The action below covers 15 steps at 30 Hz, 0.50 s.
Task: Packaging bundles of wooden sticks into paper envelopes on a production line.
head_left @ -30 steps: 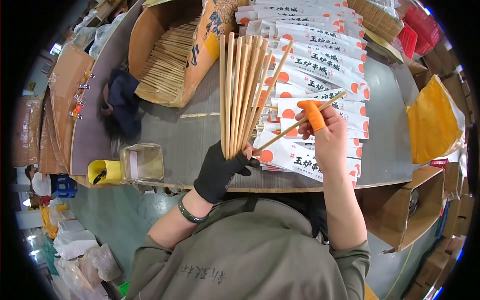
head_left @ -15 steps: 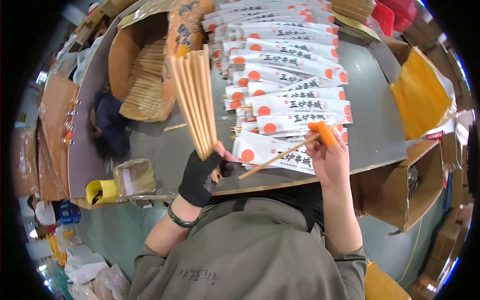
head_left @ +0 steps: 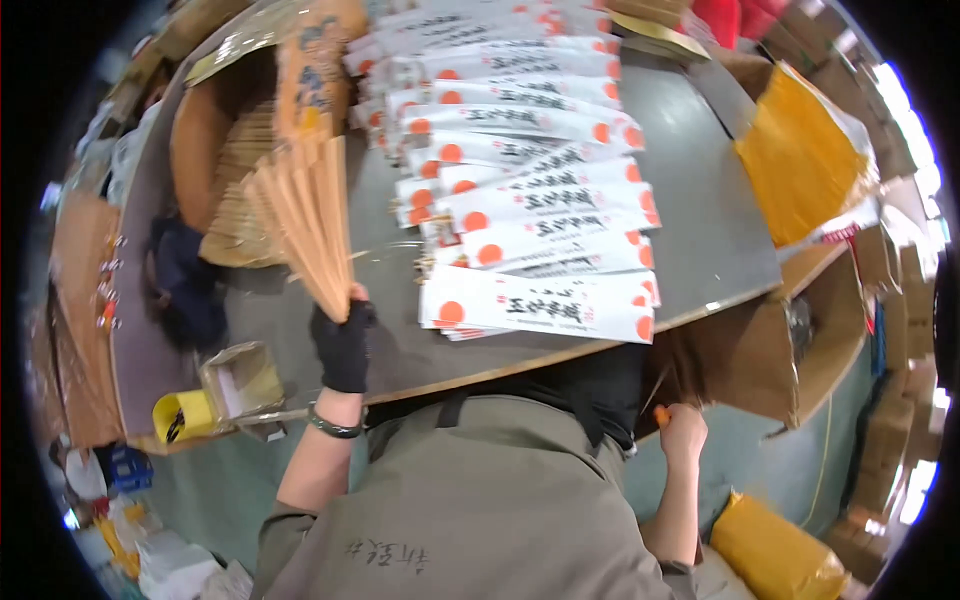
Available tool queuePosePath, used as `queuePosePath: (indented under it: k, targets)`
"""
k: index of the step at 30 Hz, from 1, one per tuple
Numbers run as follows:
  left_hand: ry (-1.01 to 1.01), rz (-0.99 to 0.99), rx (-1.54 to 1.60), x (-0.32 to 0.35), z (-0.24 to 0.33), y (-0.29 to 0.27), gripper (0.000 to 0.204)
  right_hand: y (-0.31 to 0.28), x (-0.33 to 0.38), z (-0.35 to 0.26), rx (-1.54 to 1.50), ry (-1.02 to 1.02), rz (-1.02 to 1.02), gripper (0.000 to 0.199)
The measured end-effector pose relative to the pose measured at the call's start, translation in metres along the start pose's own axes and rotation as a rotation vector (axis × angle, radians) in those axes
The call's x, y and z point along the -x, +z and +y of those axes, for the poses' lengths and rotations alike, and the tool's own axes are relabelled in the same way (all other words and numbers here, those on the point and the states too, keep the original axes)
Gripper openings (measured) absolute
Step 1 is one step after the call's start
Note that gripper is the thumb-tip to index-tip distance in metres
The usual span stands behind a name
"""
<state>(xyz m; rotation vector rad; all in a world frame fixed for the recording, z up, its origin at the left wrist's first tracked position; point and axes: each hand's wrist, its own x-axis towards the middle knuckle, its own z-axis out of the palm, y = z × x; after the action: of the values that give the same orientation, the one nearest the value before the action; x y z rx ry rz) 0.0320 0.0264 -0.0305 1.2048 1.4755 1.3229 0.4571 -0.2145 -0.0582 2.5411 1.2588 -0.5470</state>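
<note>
Wrapped in a black fingerless glove, my left hand (head_left: 342, 345) grips a fanned bundle of wooden chopsticks (head_left: 310, 215) by the lower ends, above the table's left part. My right hand (head_left: 685, 433) is low beyond the table's front edge, beside an open cardboard box (head_left: 825, 345). Its fingers are closed, with an orange finger cover (head_left: 661, 415) showing. A thin, blurred chopstick (head_left: 657, 386) sticks up from them. Between the hands, stacks of white printed paper sleeves (head_left: 540, 300) with orange dots overlap across the table; stick ends poke out at their left side.
At the back left an open carton (head_left: 195, 150) holds many chopsticks. A yellow container (head_left: 183, 416) and a small clear-wrapped box (head_left: 243, 380) stand at the front left, near dark cloth (head_left: 187, 280). A yellow bag (head_left: 805, 160) lies at right, another (head_left: 780, 550) on the floor.
My right hand has moved from above the sleeves down and right, past the table edge to the box. My left hand has shifted left with the chopsticks, which now fan wider.
</note>
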Motion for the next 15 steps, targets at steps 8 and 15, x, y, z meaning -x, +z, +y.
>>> queuePosePath:
  k: [8,15]
  targets:
    - [-0.432,-0.245,0.909,0.015,0.033,0.012,0.016,-0.113,0.008,-0.198,-0.536,-1.073,0.707,0.019]
    - [-0.56,-0.545,1.236,0.013,0.054,-0.003,0.02,-0.094,-0.005,-0.263,-0.154,-1.269,0.533,0.034]
